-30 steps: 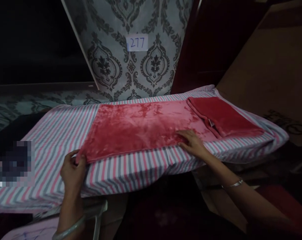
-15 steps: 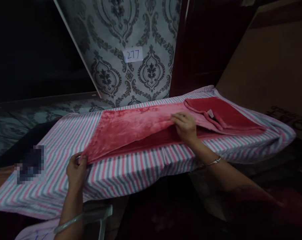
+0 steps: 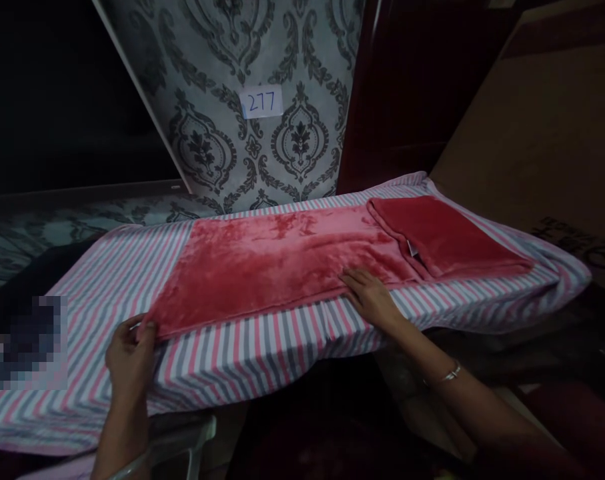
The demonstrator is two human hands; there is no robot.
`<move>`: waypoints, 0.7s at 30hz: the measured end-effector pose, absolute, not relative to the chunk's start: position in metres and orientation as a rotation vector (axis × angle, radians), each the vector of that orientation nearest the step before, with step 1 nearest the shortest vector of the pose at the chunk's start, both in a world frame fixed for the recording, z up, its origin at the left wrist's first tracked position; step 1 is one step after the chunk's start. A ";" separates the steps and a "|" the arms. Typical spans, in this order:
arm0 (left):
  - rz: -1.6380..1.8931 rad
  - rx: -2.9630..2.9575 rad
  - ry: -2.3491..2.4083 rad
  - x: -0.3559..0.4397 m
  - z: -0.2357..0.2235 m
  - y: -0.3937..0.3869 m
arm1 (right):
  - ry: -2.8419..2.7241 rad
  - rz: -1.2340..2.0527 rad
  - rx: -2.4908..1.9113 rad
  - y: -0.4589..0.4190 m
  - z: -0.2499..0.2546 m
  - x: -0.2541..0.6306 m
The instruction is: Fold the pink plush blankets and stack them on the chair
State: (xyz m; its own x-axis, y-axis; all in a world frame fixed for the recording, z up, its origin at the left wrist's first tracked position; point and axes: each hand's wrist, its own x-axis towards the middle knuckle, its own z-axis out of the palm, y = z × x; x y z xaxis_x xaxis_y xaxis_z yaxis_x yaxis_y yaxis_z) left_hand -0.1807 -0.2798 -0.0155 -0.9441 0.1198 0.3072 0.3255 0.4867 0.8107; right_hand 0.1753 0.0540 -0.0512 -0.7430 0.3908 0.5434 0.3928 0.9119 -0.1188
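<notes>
Blanket (image 3: 262,267) (corner only) in left grip (image 3: 129,360)

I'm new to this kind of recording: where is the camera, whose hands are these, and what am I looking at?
There is no machine here: one person works bare-handed, and every picture comes from a camera on their head, looking forward and down. A pink, grey and white striped cloth covers the surface. On it lies a red plush rectangular blanket, its right end apparently folded over, with a small white tag showing. The left hand pinches the near left corner; the right hand rests on the near edge.
</notes>
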 end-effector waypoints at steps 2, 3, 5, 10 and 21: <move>-1.610 -0.321 -2.518 -0.177 -0.012 -0.278 | -2.466 -0.035 -0.570 0.054 -0.049 0.175; -1.681 -0.298 -2.505 -0.175 -0.009 -0.277 | -2.453 -0.051 -0.576 0.054 -0.049 0.176; -1.761 -0.280 -2.476 -0.172 -0.005 -0.275 | -2.433 -0.071 -0.586 0.054 -0.048 0.178; -1.647 -0.267 -2.496 -0.170 -0.005 -0.273 | -2.415 -0.035 -0.589 0.052 -0.052 0.184; -0.855 -0.388 -2.708 -0.163 0.003 -0.267 | -2.362 0.054 -0.604 0.050 -0.055 0.183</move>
State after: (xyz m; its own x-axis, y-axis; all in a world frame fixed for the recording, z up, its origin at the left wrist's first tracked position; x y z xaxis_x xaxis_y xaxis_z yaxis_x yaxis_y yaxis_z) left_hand -0.1627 -0.2667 0.0030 -0.9263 0.1697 0.3365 0.3322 0.7893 0.5164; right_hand 0.1828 0.0503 -0.0550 -0.6544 0.4374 0.6168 0.4088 0.8909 -0.1981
